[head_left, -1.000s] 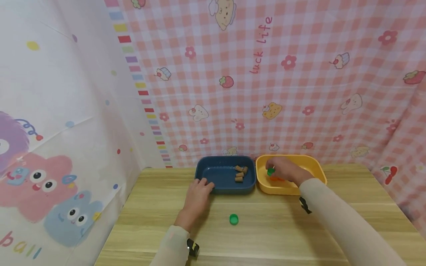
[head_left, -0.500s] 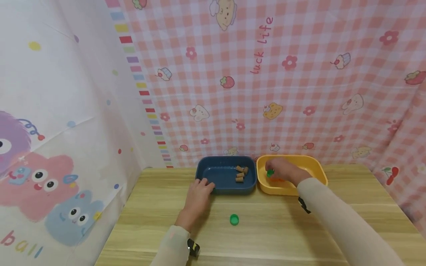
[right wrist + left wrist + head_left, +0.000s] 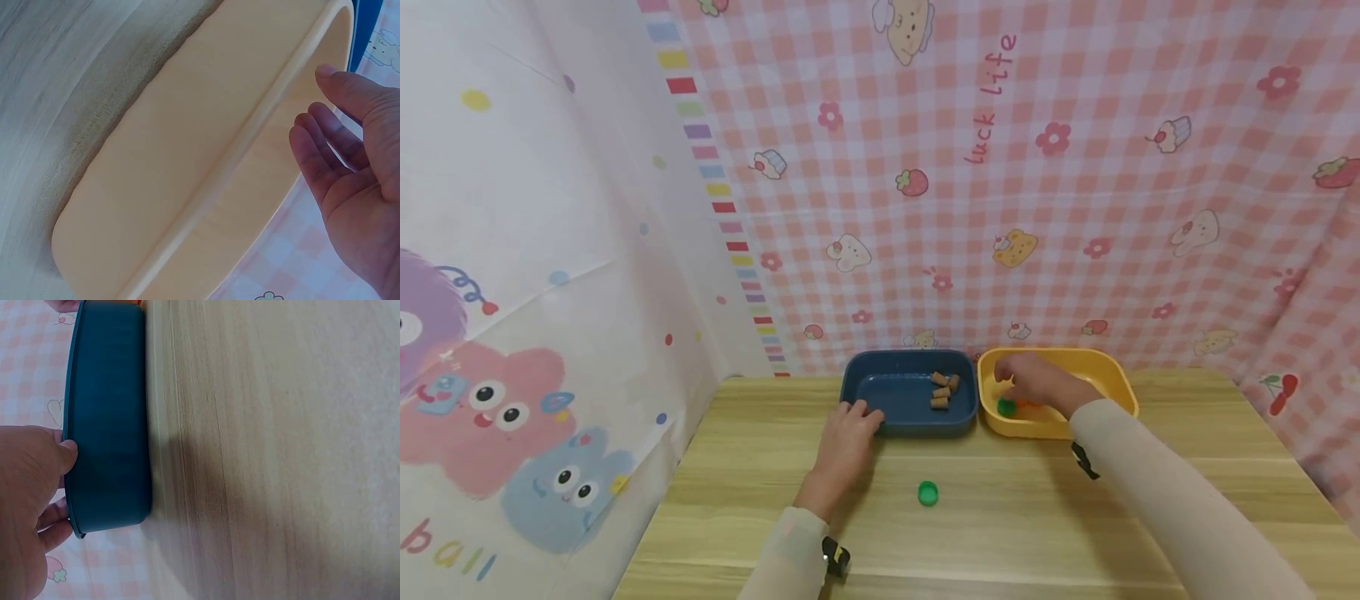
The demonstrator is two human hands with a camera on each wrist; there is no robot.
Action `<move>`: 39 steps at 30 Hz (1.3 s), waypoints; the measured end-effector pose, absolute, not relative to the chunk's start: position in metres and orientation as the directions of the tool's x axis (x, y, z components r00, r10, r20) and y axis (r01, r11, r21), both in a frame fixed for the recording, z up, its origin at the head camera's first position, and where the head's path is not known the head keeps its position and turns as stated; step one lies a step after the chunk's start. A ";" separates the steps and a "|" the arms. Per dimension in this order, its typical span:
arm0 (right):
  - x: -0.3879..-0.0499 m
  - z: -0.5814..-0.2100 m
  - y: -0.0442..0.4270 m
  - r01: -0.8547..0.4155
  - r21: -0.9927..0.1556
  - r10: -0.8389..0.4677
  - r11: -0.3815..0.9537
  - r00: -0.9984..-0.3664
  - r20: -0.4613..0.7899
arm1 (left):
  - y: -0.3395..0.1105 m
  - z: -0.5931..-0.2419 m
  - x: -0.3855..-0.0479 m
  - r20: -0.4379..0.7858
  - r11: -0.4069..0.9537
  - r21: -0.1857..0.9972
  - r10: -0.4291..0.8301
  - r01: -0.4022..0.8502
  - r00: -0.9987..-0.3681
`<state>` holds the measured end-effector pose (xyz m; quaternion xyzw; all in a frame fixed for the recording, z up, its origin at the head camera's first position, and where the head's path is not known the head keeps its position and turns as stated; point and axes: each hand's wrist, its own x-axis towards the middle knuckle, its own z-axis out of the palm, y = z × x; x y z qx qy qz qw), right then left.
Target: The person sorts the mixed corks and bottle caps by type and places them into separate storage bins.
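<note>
At the near left corner of the blue bin [image 3: 925, 433], my left hand [image 3: 842, 442] grips the rim, thumb on the outer wall and fingers over the edge, as the left wrist view [image 3: 28, 487] also shows. My right hand [image 3: 1037, 379] hovers over the yellow bin [image 3: 1112, 379], thumb and fingers apart with nothing between them in the right wrist view. Below its fingertips a green bottle cap [image 3: 1006, 407] lies in the yellow bin, beside orange pieces [image 3: 1028, 404] partly hidden by the hand. Several corks [image 3: 940, 392] lie in the right part of the blue bin.
Another green cap [image 3: 928, 493] lies on the wooden table [image 3: 1000, 533] in front of the bins. The two bins stand side by side near the table's back edge, before a pink checked cloth [image 3: 962, 208]. A white printed cloth [image 3: 587, 208] hangs at left.
My right hand has let go of the green cap, which now lies in the yellow bin, and its fingers have lifted slightly. The left hand has stayed on the blue bin's rim.
</note>
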<state>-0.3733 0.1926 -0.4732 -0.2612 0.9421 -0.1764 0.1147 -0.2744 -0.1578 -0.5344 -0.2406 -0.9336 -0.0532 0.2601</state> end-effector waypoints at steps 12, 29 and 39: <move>-0.360 -0.468 0.193 -0.456 -0.457 -0.556 0.763 -0.824 -0.107 | -0.157 -0.536 -0.275 0.494 0.892 -0.026 0.404 0.451 -0.770; -0.329 -0.462 0.193 -0.459 -0.536 -0.534 0.709 -0.845 0.018 | -0.158 -0.535 -0.275 0.505 0.879 -0.022 0.421 0.477 -0.753; -0.301 -0.469 0.187 -0.451 -0.576 -0.481 0.681 -0.870 0.113 | -0.158 -0.534 -0.273 0.509 0.876 -0.021 0.423 0.481 -0.749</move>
